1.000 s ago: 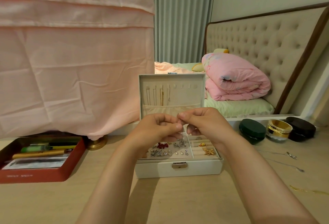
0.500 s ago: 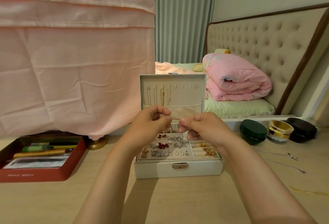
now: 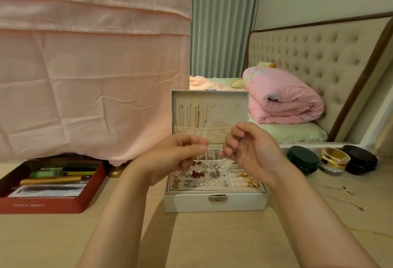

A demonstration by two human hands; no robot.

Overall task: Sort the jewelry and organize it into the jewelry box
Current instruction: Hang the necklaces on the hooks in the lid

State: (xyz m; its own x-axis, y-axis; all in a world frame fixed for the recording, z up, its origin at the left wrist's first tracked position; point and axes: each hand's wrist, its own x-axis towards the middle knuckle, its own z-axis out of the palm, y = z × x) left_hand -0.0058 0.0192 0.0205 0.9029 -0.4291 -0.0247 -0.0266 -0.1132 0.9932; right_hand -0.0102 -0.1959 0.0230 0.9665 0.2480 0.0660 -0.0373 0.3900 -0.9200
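Observation:
A white jewelry box [image 3: 214, 204] stands open on the wooden table, its lid [image 3: 225, 116] upright with thin necklaces hanging inside. Its tray holds several small silver and red earrings [image 3: 197, 179] on the left and a gold brooch [image 3: 252, 183] in the ring rolls on the right. My left hand [image 3: 170, 161] and my right hand [image 3: 253, 150] hover above the tray, a short gap between them. Both have thumb and fingers pinched together on the ends of a thin chain that barely shows between them.
Two silver necklaces [image 3: 348, 191] and a gold chain [image 3: 374, 232] lie loose on the table at the right. A green jar [image 3: 303, 160], a gold jar [image 3: 333, 159] and a dark jar [image 3: 361, 159] stand behind them. A red tin [image 3: 42, 206] of pens sits at the left under a pink cloth [image 3: 85, 76].
My hands were touching over the tray with a thin chain dangling from them. They have risen a little and pulled apart sideways.

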